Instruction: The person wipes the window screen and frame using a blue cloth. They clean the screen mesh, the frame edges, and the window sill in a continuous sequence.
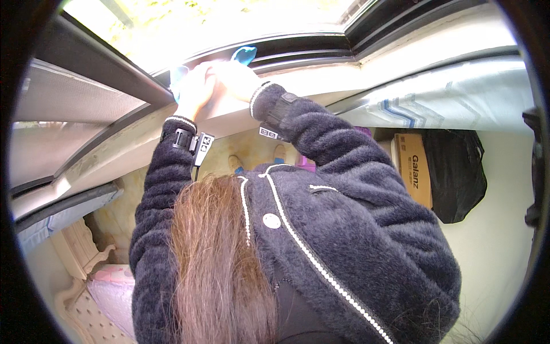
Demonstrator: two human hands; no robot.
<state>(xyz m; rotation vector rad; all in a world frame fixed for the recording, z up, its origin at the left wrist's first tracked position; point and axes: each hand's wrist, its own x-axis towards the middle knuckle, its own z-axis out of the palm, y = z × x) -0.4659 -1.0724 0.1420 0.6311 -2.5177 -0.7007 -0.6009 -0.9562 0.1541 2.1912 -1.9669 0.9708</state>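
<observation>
Both hands are close together at the sill of a black-framed window, strongly washed out by light. A blue cloth sticks out past the fingers of my right hand, bunched against the window track. More pale blue cloth shows along the outer side of my left hand. The fingers of both hands look closed on the cloth, though glare hides their tips. Whether it is one piece or two cannot be made out. Below the hands runs the white window sill.
A sliding window panel with mesh stands at left. Patterned curtain fabric hangs at right. Beneath it are a Galanz cardboard box and a black plastic bag. At lower left is a carved cream bed frame with pink bedding.
</observation>
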